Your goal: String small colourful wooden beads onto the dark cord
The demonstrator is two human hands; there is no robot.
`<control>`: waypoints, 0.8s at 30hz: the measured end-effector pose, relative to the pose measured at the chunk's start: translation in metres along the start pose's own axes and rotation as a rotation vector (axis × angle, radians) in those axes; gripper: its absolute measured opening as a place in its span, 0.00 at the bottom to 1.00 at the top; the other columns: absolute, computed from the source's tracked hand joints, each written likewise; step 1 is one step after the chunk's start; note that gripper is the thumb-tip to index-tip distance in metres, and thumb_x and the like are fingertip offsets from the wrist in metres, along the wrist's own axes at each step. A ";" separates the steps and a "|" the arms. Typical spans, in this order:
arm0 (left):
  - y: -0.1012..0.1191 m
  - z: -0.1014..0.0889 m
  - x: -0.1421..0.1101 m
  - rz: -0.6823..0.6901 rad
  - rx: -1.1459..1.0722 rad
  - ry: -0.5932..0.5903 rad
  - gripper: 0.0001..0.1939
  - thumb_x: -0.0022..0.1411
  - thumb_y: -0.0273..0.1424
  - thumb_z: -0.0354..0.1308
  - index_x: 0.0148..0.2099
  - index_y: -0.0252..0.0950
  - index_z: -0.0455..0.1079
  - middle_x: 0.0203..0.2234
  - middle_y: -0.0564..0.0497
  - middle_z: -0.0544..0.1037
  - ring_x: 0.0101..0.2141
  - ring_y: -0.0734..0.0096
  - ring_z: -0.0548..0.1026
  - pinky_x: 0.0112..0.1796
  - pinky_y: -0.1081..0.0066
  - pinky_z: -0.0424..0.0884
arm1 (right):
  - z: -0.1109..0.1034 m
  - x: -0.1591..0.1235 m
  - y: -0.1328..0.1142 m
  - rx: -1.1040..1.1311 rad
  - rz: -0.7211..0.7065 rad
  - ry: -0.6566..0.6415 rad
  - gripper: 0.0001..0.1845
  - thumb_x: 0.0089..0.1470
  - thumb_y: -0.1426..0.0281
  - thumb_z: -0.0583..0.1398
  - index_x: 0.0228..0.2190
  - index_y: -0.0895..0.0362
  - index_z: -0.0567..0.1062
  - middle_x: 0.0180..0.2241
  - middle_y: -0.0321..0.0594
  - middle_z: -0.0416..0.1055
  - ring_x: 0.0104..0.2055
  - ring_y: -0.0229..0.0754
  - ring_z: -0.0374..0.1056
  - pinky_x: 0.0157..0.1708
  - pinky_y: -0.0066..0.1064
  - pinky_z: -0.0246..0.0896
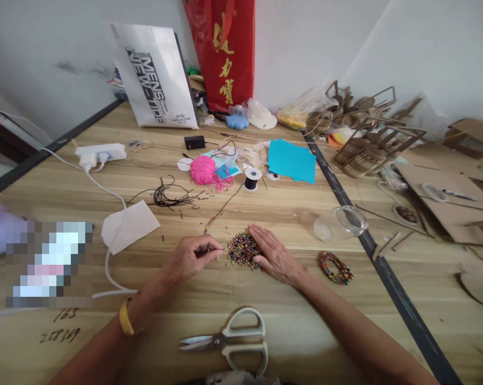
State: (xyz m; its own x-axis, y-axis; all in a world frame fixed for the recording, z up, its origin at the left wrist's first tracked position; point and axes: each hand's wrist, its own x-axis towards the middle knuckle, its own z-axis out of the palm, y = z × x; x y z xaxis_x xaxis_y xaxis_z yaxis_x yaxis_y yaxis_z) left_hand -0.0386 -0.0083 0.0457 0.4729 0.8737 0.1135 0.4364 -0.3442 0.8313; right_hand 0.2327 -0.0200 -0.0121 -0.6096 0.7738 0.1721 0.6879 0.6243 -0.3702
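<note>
L hand (pixel 195 256), knuckles up, pinches a thin blk cord (pixel 228 201) btwn thumb & forefinger, tip twd the heaped beads (pixel 241 250), small, round, multicol. R hand (pixel 277 256) lies palm down, fingers extended, at heap's R edge; farther R, a coiled bead strand (pixel 345 277) on wood-grain table (pixel 305 310).

Two hands (pixel 277 258), one bead pile (pixel 241 250), one scissors (pixel 217 340), one yarn ball (pixel 203 170)

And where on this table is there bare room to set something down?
Bare tabletop shows between the bead pile and the scissors, and between the blue sheets and the right hand. It is crowded around the pink yarn and black spool.
</note>
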 end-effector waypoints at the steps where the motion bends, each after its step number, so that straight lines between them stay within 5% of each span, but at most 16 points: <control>1: 0.000 0.001 0.000 0.010 0.016 -0.006 0.08 0.57 0.30 0.56 0.28 0.32 0.72 0.18 0.55 0.73 0.19 0.80 0.64 0.22 0.79 0.59 | 0.000 0.000 -0.001 0.007 -0.014 0.000 0.37 0.63 0.51 0.40 0.64 0.62 0.44 0.64 0.52 0.47 0.67 0.47 0.40 0.64 0.47 0.44; 12: -0.009 0.025 0.002 -0.078 0.064 -0.163 0.06 0.55 0.27 0.56 0.29 0.33 0.73 0.23 0.52 0.77 0.25 0.75 0.70 0.29 0.77 0.64 | -0.005 0.003 -0.006 0.033 -0.059 0.121 0.34 0.63 0.53 0.42 0.62 0.61 0.50 0.61 0.55 0.52 0.65 0.52 0.46 0.61 0.52 0.47; 19: -0.017 0.025 0.007 -0.188 -0.145 -0.044 0.08 0.54 0.31 0.56 0.28 0.32 0.70 0.20 0.53 0.73 0.23 0.75 0.67 0.27 0.76 0.63 | -0.007 0.008 -0.038 0.002 -0.264 0.116 0.17 0.62 0.64 0.52 0.48 0.60 0.67 0.48 0.50 0.67 0.58 0.51 0.56 0.60 0.53 0.49; 24: -0.018 0.023 0.007 -0.198 -0.208 0.044 0.08 0.54 0.33 0.56 0.28 0.32 0.69 0.19 0.54 0.71 0.23 0.75 0.66 0.27 0.75 0.64 | 0.000 0.025 -0.056 -0.034 -0.335 0.133 0.11 0.60 0.66 0.55 0.40 0.59 0.71 0.43 0.47 0.69 0.54 0.49 0.60 0.58 0.49 0.52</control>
State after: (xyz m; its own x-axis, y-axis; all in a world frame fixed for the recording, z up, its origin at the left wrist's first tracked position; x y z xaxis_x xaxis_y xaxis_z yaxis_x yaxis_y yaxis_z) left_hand -0.0253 -0.0034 0.0187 0.3588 0.9324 -0.0428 0.3484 -0.0912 0.9329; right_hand 0.1790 -0.0360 0.0126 -0.7484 0.5315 0.3966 0.4727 0.8470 -0.2432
